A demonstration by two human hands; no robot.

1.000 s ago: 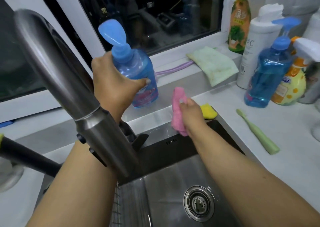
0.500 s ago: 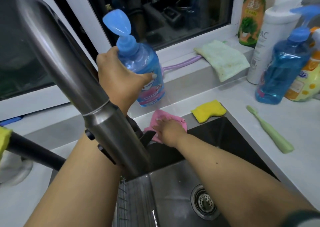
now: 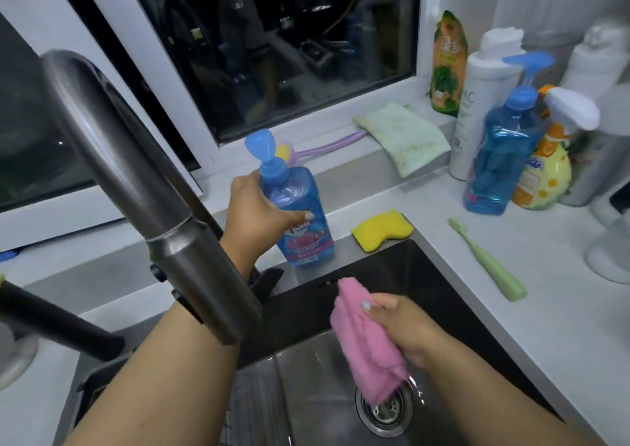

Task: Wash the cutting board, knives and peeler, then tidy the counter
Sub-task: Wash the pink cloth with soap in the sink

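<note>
My left hand [image 3: 256, 212] grips a blue pump bottle [image 3: 300, 220] by its shoulder; the bottle stands upright on the ledge behind the sink [image 3: 341, 387]. My right hand [image 3: 405, 326] is closed on a pink cloth [image 3: 366, 340], which hangs down over the sink above the drain [image 3: 385, 408]. A steel faucet [image 3: 143, 186] curves across the left foreground and hides part of my left forearm. The cutting board, knives and peeler are not in view.
A yellow sponge [image 3: 381, 229] lies at the sink's back corner. A green brush [image 3: 487, 259] rests on the white counter [image 3: 545, 309] to the right. Several bottles, among them a blue pump bottle [image 3: 501, 162], crowd the back right. A pale green cloth [image 3: 405, 137] drapes over the windowsill.
My left hand has lowered the blue bottle onto the ledge. My right hand has lifted the pink cloth off the ledge and brought it back over the sink.
</note>
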